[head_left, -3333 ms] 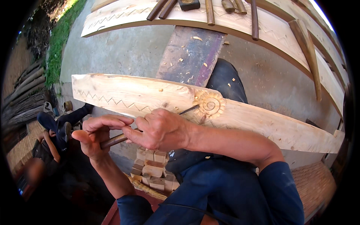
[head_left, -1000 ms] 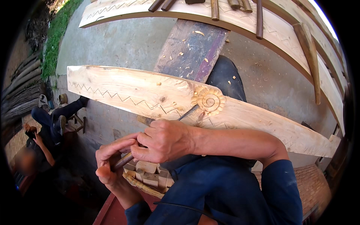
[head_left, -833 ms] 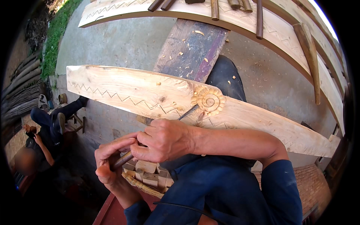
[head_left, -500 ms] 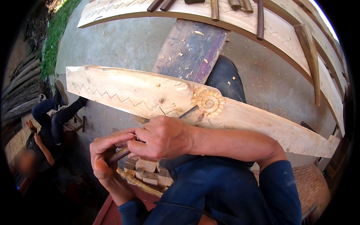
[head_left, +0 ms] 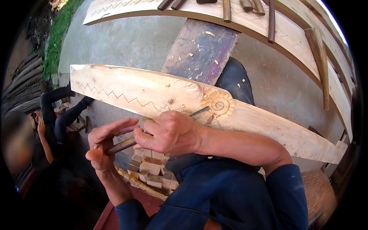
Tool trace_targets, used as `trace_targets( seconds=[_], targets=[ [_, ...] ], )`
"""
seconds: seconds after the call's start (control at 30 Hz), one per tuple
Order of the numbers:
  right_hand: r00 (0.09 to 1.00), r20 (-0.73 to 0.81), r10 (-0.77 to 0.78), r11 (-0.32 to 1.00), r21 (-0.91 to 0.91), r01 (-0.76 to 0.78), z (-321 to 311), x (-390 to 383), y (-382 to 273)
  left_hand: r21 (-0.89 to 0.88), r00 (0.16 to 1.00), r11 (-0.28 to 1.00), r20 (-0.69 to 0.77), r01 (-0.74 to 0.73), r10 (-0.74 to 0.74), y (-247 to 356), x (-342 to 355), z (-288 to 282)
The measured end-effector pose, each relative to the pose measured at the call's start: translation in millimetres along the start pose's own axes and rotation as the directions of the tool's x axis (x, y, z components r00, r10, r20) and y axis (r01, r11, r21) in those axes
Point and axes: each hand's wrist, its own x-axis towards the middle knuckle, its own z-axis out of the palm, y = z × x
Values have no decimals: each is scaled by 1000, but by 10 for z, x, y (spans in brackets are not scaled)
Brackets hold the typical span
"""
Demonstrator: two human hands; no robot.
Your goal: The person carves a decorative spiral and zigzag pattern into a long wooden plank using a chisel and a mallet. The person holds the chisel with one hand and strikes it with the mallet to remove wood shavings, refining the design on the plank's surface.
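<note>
A long pale board (head_left: 126,82) lies crosswise, carved with a zigzag line and a rosette (head_left: 219,104). My right hand (head_left: 168,132) is closed around a chisel (head_left: 120,146), whose metal blade points up to the rosette's lower-left edge. My left hand (head_left: 105,142) is at the back of the wooden handle, its fingers stretched out over it and the handle's end against the palm. Small chips dot the board near the carving.
Above, curved boards (head_left: 115,17) carry wooden-handled tools (head_left: 271,27) and a tapered wooden club (head_left: 318,65). A weathered plank (head_left: 199,50) runs beneath. A basket of blocks (head_left: 153,170) is below my hands. Another person (head_left: 50,130) is at the left, near stacked poles (head_left: 23,80).
My hands have shifted upward, and my left fingers have straightened from their more curled position. The chisel tip sits at the rosette's edge. The other person's head and legs have moved.
</note>
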Motion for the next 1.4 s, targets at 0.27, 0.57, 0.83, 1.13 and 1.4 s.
trace_targets(
  seconds=[0.27, 0.57, 0.83, 1.13, 1.4],
  targets=[
    [1000, 6, 20, 1000, 6, -20, 18, -21, 1, -13, 966, 984, -193, -177, 171, -13, 88, 181],
    [1000, -17, 11, 999, -37, -12, 15, -39, 1, 187, 981, 965, -27, -186, 194, 12, 77, 29],
    [975, -2, -222, 942, -260, 214, -38, -109, -161, 87, 994, 994, -89, -63, 71, -91, -177, 200],
    [961, 18, -277, 952, -129, 277, 102, -216, -104, 18, 992, 999, -124, 40, -38, -115, -561, 348],
    [972, -4, -234, 967, -102, 232, 70, -177, -76, 115, 996, 993, -86, 36, -26, 43, -427, 348]
  ],
)
